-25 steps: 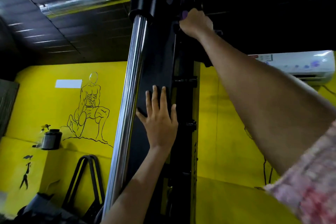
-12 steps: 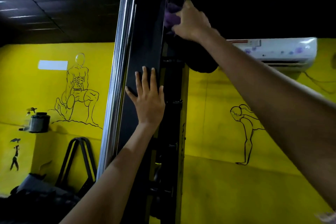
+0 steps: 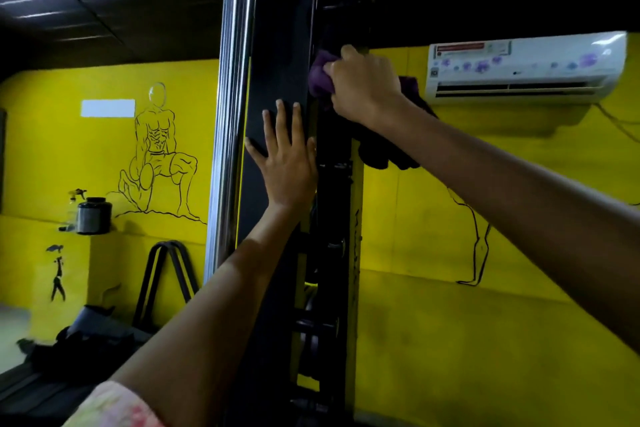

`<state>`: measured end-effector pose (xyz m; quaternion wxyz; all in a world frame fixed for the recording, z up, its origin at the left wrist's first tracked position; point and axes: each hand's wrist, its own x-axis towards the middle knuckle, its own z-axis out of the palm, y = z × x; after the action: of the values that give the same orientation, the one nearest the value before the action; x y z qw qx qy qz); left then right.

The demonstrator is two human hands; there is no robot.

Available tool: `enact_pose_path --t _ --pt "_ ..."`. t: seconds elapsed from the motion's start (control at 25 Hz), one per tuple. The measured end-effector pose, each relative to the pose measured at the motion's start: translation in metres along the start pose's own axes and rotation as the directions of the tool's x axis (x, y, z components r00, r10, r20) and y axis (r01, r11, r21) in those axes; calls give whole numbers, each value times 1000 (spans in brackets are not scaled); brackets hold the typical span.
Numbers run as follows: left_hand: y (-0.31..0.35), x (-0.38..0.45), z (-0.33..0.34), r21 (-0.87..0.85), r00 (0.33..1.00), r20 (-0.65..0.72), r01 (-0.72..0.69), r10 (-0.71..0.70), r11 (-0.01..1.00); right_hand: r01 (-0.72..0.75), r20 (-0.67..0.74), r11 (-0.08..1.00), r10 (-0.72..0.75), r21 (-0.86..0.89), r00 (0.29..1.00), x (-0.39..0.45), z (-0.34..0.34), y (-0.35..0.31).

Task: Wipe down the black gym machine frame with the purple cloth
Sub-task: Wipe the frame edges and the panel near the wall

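Presently the wiping step is in hand, on the upper part of the upright. Reading left to right: a chrome rod [image 3: 232, 135] runs vertically at the left edge of the frame [image 3: 277, 45], whose flat black face sits just right of it. The left hand [image 3: 287, 163] lies flat on that face, fingers straight and slightly spread, palm touching the metal — it holds nothing and appears to brace the person. Just above and to its right, the right hand [image 3: 363, 87] has its fingers curled round the cloth [image 3: 320, 78], pressing a purple bunch against the frame's right edge; a darker tail of the same cloth hangs below the wrist, to the right. On the far yellow wall, well right of the frame, an air conditioner [image 3: 526, 69] is mounted.

Judgement: only a high section is under the cloth — the face below the left hand and the bracketed column to its right look not yet covered. The next move calls for a firm downward stroke along the edge, and the left hand must shift clear of that path. Blur limits any finding on dust.
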<state>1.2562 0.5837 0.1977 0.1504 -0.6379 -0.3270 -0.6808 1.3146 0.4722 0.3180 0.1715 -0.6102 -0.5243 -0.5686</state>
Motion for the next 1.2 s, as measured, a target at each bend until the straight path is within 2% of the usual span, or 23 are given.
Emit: enact_pose_path --t 0.12,0.2,0.28,0.4,0.52,0.64,0.8,0.88,1.0,1.08,1.2 --pt "-2 -1 1 -40 1000 -4 8 -8 999 100 -27 973 -108 -209 994 -7 -1 -7" --pt "-3 0 0 -56 1000 -7 13 -13 998 128 -13 965 -134 -227 991 -19 12 -9" --pt "-3 1 -2 -77 1000 -11 19 -20 997 150 -21 971 -156 -184 987 -28 14 -6" --pt "-4 -2 -4 -152 999 -30 31 -36 988 270 82 960 -265 -66 961 -43 -6 13" --pt "-6 -3 -6 -243 995 -54 69 -84 967 240 192 962 -262 133 946 -68 -10 13" --pt "-6 -6 -8 -313 991 -79 75 -104 947 335 237 942 -331 26 913 -97 17 -20" --pt "-10 -11 -6 -285 996 -58 56 -75 957 422 162 898 -401 -124 902 -122 24 -9" --pt "-10 -14 -6 -252 998 -38 42 -53 967 368 148 927 -356 -71 923 -136 18 0" --pt "-11 -18 -5 -250 998 -61 12 -28 968 256 234 949 -296 184 926 -166 26 -29" --pt "-11 -19 -4 -234 998 -65 7 -23 972 263 324 949 -307 174 895 -189 50 -57" --pt "-14 -20 -4 -151 999 -51 -26 18 988 260 266 953 -294 155 918 -200 71 -52"
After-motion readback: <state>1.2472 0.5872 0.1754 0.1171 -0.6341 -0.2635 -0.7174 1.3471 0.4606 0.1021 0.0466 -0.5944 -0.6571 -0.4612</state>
